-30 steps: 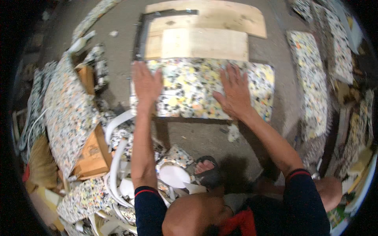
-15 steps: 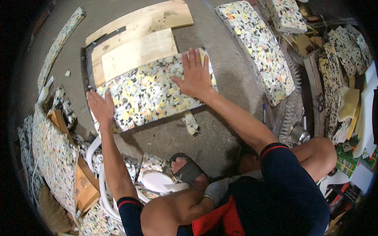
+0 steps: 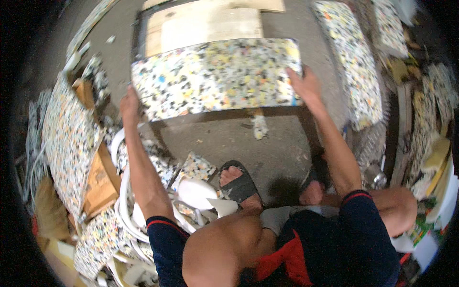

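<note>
A rectangular slab of speckled rebonded foam (image 3: pixel 215 79), white with black, yellow and orange flecks, spans the space in front of me. My left hand (image 3: pixel 129 106) is closed at its left edge, the fingers partly hidden. At the opposite end my right hand (image 3: pixel 306 87) grips the slab's edge, thumb on top and the other fingers partly out of sight. Behind the slab, a pale wooden board (image 3: pixel 210 26) lies on the floor, its near part covered by the foam.
A long foam block (image 3: pixel 351 62) lies to the right, beside a ribbed hose and offcuts. Leftward stand a large foam piece (image 3: pixel 71 148), a wooden block (image 3: pixel 101 182) and white tubing (image 3: pixel 125 191). A small foam scrap (image 3: pixel 259 126) rests on the floor near my sandalled foot.
Both hands were lying flat on the foam slab; now they hold its two ends. The right hand has moved outward to the right edge. The whole view has shifted.
</note>
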Demonstrator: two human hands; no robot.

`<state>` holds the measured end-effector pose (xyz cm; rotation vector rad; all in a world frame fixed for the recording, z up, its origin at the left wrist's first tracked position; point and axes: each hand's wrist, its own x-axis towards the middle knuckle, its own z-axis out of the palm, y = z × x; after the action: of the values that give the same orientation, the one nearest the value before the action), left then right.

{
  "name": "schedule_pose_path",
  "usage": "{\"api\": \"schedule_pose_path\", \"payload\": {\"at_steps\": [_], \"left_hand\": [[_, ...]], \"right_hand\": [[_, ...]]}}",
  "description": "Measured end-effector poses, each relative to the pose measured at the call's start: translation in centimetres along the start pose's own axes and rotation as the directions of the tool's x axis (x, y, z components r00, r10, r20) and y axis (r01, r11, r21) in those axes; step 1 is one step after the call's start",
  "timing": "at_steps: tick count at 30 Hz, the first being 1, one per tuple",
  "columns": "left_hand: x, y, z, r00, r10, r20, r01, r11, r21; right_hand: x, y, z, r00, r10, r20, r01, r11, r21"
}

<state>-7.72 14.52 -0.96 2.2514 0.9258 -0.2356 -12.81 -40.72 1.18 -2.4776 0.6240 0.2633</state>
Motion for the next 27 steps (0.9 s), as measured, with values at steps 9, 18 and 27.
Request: {"api": "schedule_pose_path", "payload": {"at_steps": [9,18,27], "left_hand": [[-1.7,0.7,0.5,0.996,0.002,-0.090,0.008,0.994,0.110],[-13.0,1.2,6.8,0.988,0.151,0.005,-0.151,0.988,-0.037],[-22.3,5.2,13.9,0.520,0.852,-0.062,-0.758,0.493,0.427]], "right_hand": [[5.1,-0.1,1.0,0.996,0.043,-0.079,-0.034,0.994,0.105],[9.1,0.3,-4.0,0.797,-0.577,-0.175,0.499,0.794,-0.347],[2.9,-8.1,-3.6,0.508,-0.748,-0.426,0.586,0.663,-0.465]]}}
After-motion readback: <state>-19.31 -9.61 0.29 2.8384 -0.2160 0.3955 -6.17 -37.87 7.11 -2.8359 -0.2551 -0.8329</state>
